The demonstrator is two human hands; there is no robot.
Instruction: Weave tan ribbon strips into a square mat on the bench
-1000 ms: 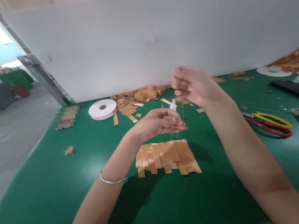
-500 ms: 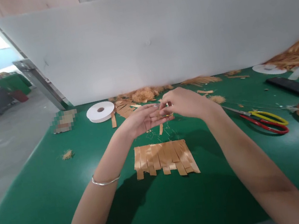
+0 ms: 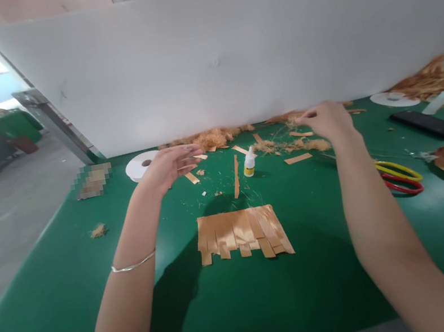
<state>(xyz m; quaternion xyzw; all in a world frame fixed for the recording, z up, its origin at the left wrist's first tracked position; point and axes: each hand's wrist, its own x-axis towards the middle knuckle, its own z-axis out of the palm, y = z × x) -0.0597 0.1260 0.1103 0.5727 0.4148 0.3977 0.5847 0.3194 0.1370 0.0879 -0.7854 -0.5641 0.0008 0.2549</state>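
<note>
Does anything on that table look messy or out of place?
Yes: loose fibres and stray strips lie scattered around the bottle, and one tuft sits apart at left. The panel has a ragged near edge: uneven strip ends.

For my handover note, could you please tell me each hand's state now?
Left hand: open, nothing visibly held.
Right hand: closed in a pinch; whether it holds anything cannot be told.

A thin, shiny, silver-coloured bangle (image 3: 132,267) with a plain, rounded band circles the left forearm (image 3: 118,307); the right forearm (image 3: 369,208) is bare.
</note>
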